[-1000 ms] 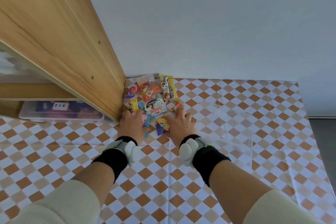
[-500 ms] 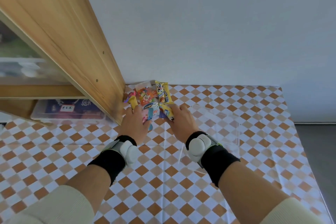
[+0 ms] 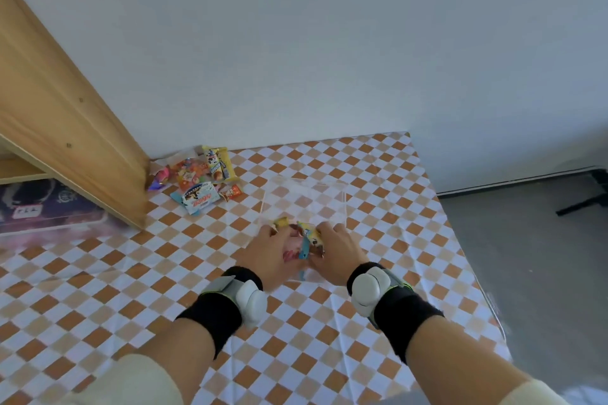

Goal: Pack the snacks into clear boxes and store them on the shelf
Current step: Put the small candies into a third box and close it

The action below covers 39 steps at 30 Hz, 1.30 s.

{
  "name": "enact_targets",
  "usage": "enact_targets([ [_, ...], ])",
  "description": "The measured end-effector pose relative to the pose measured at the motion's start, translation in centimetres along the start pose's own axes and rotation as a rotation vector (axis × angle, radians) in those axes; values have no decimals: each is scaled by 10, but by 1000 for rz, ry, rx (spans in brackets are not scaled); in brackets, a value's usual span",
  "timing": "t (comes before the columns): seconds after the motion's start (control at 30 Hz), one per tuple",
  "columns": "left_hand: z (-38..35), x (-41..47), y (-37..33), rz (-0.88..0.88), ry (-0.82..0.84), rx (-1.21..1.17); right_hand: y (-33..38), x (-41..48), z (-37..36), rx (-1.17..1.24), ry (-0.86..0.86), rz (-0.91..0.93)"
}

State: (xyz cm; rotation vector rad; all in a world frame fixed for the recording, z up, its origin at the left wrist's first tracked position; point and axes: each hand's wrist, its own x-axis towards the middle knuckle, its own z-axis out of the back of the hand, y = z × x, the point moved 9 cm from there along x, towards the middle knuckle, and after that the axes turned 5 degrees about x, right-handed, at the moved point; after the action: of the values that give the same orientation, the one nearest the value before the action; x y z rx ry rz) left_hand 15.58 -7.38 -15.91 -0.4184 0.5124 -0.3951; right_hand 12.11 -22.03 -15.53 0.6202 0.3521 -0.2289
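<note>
Moved from snack pile (image 3: 200,179) at centre left to clear box (image 3: 304,199), left hand (image 3: 274,255) and right hand (image 3: 335,248) cupped together, clamped on handful of snacks (image 3: 307,235).

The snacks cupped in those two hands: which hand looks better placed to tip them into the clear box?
Probably the right hand. It sits nearer the clear box, while the left hand is at its near-left edge. Both grip the snacks.
</note>
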Motion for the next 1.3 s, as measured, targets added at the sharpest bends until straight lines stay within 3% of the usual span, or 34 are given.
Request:
enact_targets([
  [0.33,-23,-10,16,61,214,232,8,-8,-25,-153,185,95],
  [0.43,-14,-11,31,102,134,257,22,-1,-29,-144,199,134],
  [0.63,-2,-7,25,-37,68,89,42,21,-16,-50,31,130],
  [0.77,21,-3,31,-8,-80,126,64,32,-35,-50,135,237],
  [0.93,21,-3,48,16,-18,99,60,41,-47,-79,175,154],
  [1.2,-8,7,18,-177,98,502,43,50,-16,-243,76,29],
  [1.3,-4,13,19,-123,111,510,38,49,-4,-184,15,16],
])
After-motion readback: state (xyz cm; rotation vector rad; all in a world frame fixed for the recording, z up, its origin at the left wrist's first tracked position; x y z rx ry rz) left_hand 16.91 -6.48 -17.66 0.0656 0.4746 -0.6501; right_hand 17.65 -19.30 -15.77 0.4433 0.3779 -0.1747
